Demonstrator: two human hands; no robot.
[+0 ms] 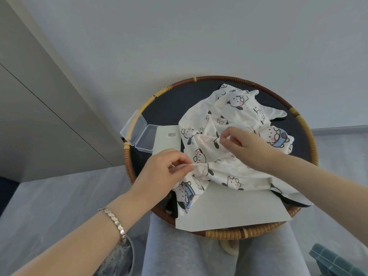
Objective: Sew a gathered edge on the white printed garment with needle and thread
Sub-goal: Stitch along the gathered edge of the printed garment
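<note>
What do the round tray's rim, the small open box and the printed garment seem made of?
Round tray's brown-and-tan rim: probably wrapped rattan, ribbed windings. Small open clear box: glossy see-through plastic. White cartoon-printed garment: thin soft cloth, crumpled folds.

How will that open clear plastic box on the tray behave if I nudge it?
The clear plastic box looks thin and seems empty, so probably very light and quick to slide on the tray. Its open lid leans over the rim, so a push may tip it or flip it shut.
</note>
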